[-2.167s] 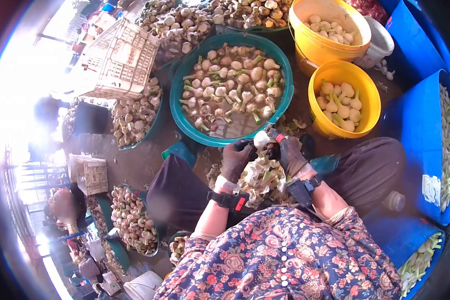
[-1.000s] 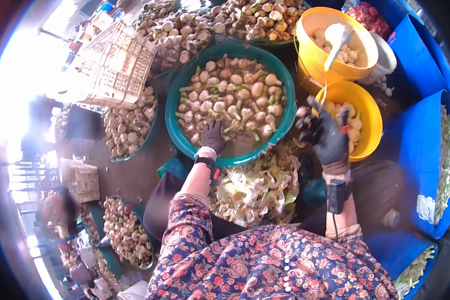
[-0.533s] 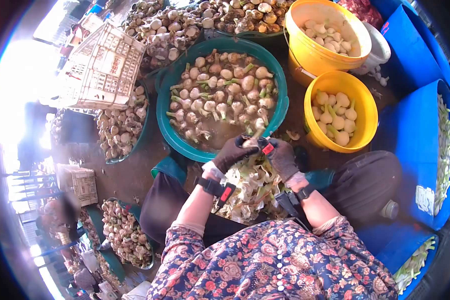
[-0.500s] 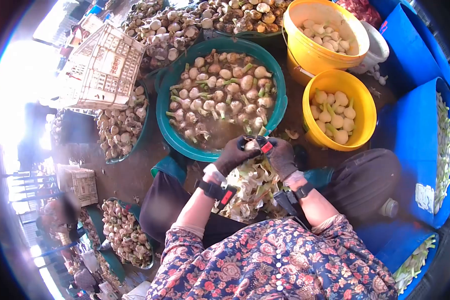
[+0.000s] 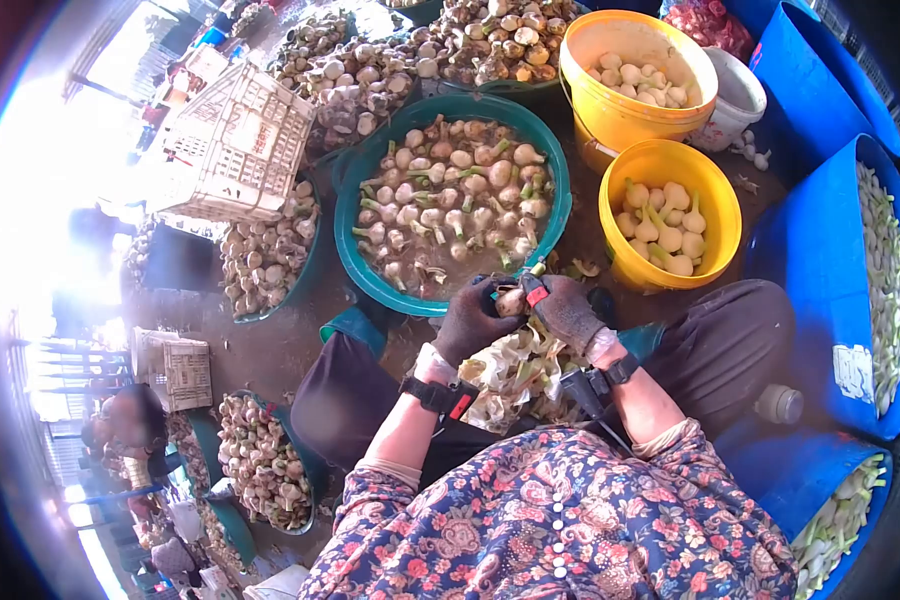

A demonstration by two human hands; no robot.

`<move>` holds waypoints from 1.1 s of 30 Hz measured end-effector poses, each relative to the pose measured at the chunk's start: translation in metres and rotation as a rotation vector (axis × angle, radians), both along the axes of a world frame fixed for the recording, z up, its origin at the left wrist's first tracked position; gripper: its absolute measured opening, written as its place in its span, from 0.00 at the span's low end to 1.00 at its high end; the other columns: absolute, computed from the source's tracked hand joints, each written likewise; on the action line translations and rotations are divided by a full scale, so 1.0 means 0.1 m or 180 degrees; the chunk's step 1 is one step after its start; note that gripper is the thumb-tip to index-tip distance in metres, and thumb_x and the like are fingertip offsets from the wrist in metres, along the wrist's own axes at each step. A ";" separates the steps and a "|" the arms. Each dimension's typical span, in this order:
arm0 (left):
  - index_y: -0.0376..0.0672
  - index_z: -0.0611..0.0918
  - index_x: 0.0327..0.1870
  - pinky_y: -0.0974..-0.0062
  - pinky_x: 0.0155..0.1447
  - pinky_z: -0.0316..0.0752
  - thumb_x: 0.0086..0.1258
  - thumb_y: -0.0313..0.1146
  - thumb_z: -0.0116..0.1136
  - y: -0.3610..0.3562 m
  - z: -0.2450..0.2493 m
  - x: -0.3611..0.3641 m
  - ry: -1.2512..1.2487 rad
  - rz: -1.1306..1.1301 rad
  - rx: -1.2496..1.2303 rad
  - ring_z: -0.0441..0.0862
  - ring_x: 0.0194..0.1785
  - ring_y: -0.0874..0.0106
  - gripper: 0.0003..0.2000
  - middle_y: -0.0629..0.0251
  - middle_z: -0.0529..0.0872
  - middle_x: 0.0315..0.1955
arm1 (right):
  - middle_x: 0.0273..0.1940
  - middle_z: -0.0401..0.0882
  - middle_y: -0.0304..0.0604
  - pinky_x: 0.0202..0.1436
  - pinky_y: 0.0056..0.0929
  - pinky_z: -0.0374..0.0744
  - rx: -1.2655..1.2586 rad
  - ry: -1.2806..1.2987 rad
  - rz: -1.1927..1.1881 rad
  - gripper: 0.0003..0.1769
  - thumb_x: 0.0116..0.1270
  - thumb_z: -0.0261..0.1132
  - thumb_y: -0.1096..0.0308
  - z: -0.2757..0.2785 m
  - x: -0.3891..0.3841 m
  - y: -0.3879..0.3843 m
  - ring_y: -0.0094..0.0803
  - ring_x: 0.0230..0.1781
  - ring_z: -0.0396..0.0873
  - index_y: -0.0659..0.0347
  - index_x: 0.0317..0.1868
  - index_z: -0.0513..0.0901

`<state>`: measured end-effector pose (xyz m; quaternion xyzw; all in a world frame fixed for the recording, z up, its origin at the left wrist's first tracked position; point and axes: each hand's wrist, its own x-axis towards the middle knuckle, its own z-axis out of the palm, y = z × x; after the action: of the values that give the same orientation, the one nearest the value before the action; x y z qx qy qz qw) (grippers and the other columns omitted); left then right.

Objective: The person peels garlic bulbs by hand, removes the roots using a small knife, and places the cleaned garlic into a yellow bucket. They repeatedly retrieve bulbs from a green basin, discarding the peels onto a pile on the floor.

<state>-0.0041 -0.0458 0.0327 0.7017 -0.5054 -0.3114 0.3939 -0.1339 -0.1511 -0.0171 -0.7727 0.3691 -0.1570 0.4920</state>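
Observation:
In dark gloves, my left hand (image 5: pixel 473 318) and my right hand (image 5: pixel 562 312) meet over the near rim of a green tub (image 5: pixel 567 205). Between them is a garlic bulb (image 5: pixel 511 302) with a short green stem pointing up. My left fingers are closed around the bulb; my right fingers are bent against its other side and stem. A small black-and-red piece sits at my right thumb and index finger; whether it is worn or held I cannot make out. Below my hands lies a heap of peeled garlic skins (image 5: pixel 515 375). Many bulbs float in the tub's muddy water.
Right of the tub stand a yellow bucket (image 5: pixel 735 225) of cleaned bulbs and a second yellow bucket (image 5: pixel 580 60) behind it. Blue bins (image 5: pixel 820 290) line the right side. A white crate (image 5: pixel 240 150) and tubs of unwashed garlic (image 5: pixel 265 460) are on the left.
The view has shifted slightly, so the tub and crate appear farther right. My hands stay together at the garlic bulb, which now shows more between them.

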 end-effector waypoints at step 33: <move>0.35 0.76 0.53 0.74 0.53 0.75 0.65 0.25 0.54 0.33 -0.64 0.13 0.0024 0.0393 -0.0328 0.81 0.47 0.69 0.15 0.63 0.83 0.44 | 0.51 0.76 0.44 0.56 0.30 0.74 0.2504 -0.1889 0.0755 0.27 0.69 0.53 0.62 0.10 0.01 0.03 0.30 0.53 0.73 0.64 0.65 0.65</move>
<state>0.0092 -0.0127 -0.0310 0.7092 -0.4750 -0.2627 0.4498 -0.1325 -0.1479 -0.0072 -0.4875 0.1542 -0.1620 0.8440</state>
